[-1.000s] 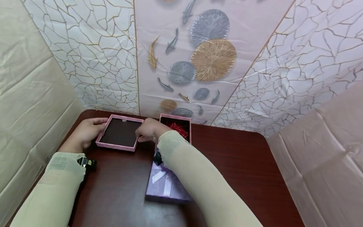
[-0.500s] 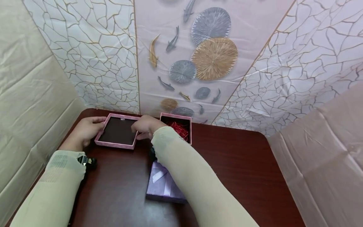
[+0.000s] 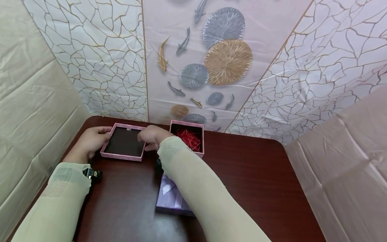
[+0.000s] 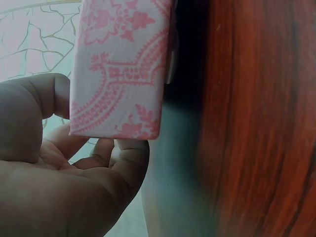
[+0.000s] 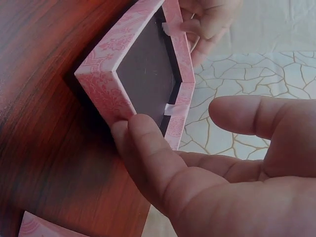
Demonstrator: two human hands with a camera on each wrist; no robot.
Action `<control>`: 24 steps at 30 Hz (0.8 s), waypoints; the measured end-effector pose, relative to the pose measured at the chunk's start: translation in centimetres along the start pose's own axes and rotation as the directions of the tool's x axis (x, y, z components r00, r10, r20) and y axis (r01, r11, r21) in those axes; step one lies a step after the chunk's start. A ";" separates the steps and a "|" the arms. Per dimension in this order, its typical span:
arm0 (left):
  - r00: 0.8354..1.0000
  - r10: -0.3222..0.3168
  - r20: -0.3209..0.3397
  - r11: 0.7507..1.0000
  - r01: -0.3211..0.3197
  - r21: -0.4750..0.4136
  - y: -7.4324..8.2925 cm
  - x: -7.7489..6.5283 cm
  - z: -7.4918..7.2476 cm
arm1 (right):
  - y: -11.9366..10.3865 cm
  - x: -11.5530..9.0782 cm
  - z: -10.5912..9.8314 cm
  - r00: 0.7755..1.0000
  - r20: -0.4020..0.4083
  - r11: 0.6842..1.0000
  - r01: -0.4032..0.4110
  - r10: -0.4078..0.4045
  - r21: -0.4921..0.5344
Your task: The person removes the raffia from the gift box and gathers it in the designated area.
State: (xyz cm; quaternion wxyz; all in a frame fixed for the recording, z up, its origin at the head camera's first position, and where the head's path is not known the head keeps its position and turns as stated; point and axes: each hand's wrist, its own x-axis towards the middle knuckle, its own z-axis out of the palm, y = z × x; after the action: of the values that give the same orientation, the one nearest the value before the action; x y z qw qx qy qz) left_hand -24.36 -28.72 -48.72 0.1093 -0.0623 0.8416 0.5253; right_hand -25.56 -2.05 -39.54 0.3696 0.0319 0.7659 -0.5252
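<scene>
A pink patterned box lid (image 3: 125, 141) lies inner side up at the table's back left, with dark lining and small white tabs along its inner walls. At its left wall my left hand (image 3: 93, 140) holds it; the left wrist view has the thumb near the edge of the lid (image 4: 118, 74) and the other fingers curled below. My right hand (image 3: 152, 136) is at the opposite wall. Its fingertips (image 5: 143, 126) touch the rim near a corner, while the thumb (image 5: 237, 113) stands apart from the lid (image 5: 106, 84).
Right of the lid stands a pink-rimmed box (image 3: 201, 155) holding red paper shreds (image 3: 188, 139). Nearer, partly under the right forearm, sits a purple box (image 3: 166, 201) with a pale ribbon. A patterned cloth wall (image 3: 193, 101) rises behind the dark wooden table (image 3: 257, 178).
My right hand has shifted slightly left along the lid's right wall, with its forearm following and showing more of the red shreds. The left hand and lid have barely moved.
</scene>
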 end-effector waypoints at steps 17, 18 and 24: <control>1.000 -0.015 -0.008 1.000 0.015 0.020 0.0 0.3 0.7 | 0.2 0.0 -0.2 1.000 -0.001 0.999 0.005 -0.005 -0.040; 1.000 -0.018 -0.012 0.999 0.019 0.032 0.1 0.3 0.7 | 0.0 -0.1 -0.2 1.000 0.004 0.999 0.005 -0.005 -0.054; 0.999 -0.034 -0.040 0.997 0.037 0.066 1.1 0.2 0.7 | -1.0 -0.9 0.1 1.000 -0.016 0.994 -0.017 0.015 -0.108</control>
State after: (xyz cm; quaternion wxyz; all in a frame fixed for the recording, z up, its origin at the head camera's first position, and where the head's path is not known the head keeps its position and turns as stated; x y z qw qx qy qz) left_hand -24.74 -27.56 -48.10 0.1042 -0.0839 0.8594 0.4935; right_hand -25.23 -2.29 -38.24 0.3692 0.0218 0.7957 -0.4796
